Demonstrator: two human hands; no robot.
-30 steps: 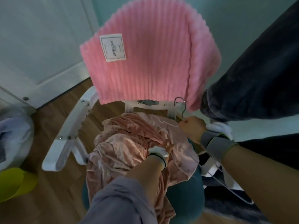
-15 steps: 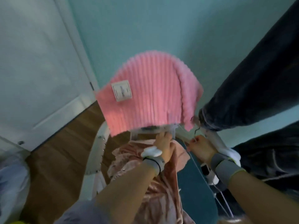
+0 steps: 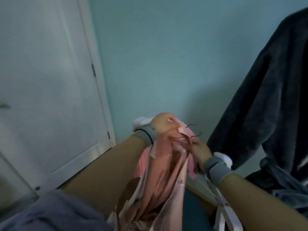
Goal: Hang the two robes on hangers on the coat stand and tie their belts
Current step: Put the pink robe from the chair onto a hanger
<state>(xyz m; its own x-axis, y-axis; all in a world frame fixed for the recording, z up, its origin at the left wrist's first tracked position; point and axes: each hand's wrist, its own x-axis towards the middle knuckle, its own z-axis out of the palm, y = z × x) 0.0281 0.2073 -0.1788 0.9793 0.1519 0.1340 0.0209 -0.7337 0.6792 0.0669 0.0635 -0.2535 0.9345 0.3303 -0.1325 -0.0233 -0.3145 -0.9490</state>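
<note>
A white door [image 3: 50, 80] is standing at the left beside a teal wall [image 3: 158, 55]; blue upholstery [image 3: 195, 210] is showing low down.

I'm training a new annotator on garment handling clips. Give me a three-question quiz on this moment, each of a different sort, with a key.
1. True or false: the left hand grips the top of the pink satin robe.
2. Which garment hangs at the right edge of the view? A) dark grey fleece robe B) white towel C) yellow jacket
3. Fill in: the right hand holds the robe's fabric beside the thin wire hanger's ____.

Key: 1 true; 2 A; 3 hook
</note>
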